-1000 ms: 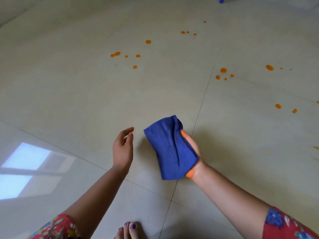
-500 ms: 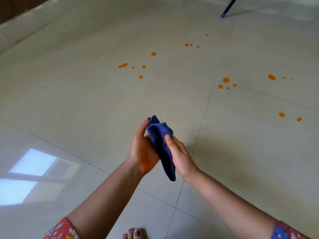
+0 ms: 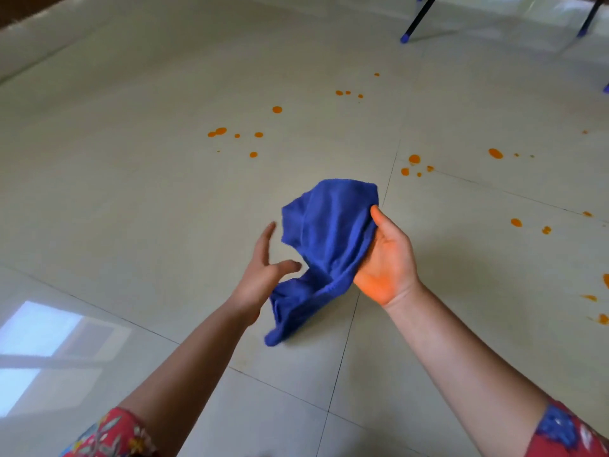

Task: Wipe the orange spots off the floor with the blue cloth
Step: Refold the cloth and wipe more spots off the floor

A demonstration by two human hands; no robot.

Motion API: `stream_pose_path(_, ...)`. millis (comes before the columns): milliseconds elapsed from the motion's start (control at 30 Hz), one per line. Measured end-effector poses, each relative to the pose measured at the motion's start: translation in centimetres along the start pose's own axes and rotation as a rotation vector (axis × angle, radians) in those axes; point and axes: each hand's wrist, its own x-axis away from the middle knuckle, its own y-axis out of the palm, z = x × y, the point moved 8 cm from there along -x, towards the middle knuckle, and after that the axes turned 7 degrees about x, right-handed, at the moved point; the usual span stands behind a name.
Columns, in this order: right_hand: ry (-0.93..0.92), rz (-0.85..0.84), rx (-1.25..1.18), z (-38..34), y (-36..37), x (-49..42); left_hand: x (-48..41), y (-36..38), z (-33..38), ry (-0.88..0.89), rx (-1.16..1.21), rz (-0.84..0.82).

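Observation:
The blue cloth point(image 3: 324, 245) hangs unfolded in the air above the pale tiled floor point(image 3: 131, 192), held by my right hand point(image 3: 385, 258), palm up, thumb on its upper right edge. The heel of that palm is stained orange. My left hand point(image 3: 263, 275) is just left of the cloth with fingers spread, touching or nearly touching its lower fold. Orange spots lie scattered on the floor beyond the cloth: one cluster point(image 3: 237, 135) at centre left, another point(image 3: 413, 166) by a tile joint, more point(image 3: 515, 222) to the right.
Dark chair legs with blue tips point(image 3: 404, 38) stand at the far right top, another point(image 3: 581, 33) beside them. A wall base runs along the upper left. Orange streaks point(image 3: 601, 316) mark the right edge. A window reflection point(image 3: 39, 351) shines on the floor at lower left.
The cloth, bunched between both hands half a second ago, has opened out. My left hand has let go and spread its fingers; my right hand turned palm up with the cloth.

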Motion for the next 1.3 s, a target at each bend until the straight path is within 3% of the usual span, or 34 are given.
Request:
stream_pose_path(67,-0.019,-0.061,-0.002,-1.2,0.7,0.0,-1.1,1.8,1.2,-0.014,-0.047,-0.221)
stream_pose_path(133,-0.065,-0.079,-0.032,-2.6,0.6,-0.3,-1.8,2.7,2.5,0.012,-0.103,-0.323)
stream_pose_path(200,-0.073,-0.005,-0.072,-2.9,-1.0,-0.9,-2.5,2.5,3.7,0.078,-0.070,-0.280)
stream_pose_path(267,0.034,0.160,-0.041,-0.7,-3.5,-1.2,-2.8,2.2,4.1,0.108,-0.017,-0.214)
stream_pose_path(400,0.252,0.309,0.257,4.2,-6.3,-0.7,-3.1,2.0,3.5,0.071,-0.057,-0.107)
stream_pose_path(667,0.150,0.524,0.527,0.0,-6.1,-1.3,-4.3,1.9,5.0,0.002,-0.032,-0.092)
stream_pose_path(900,-0.025,0.609,0.792,-6.5,-6.1,2.1,-5.2,4.6,6.6,0.004,0.045,-0.132)
stream_pose_path(1000,-0.059,0.537,0.975,-8.6,-4.9,2.9,-5.3,4.8,6.5,-0.001,0.077,-0.053)
stream_pose_path(1067,-0.020,0.463,1.091,-9.5,-4.1,3.1,-5.2,5.5,7.1,0.042,0.064,-0.096)
stream_pose_path(1200,-0.003,0.432,1.443,-11.8,-4.2,4.6,-4.0,8.8,9.2,0.122,-0.170,-0.349)
stream_pose_path(1300,-0.058,0.418,1.520,-13.5,-5.1,6.2,-3.4,11.0,10.8,0.240,-0.503,-0.352)
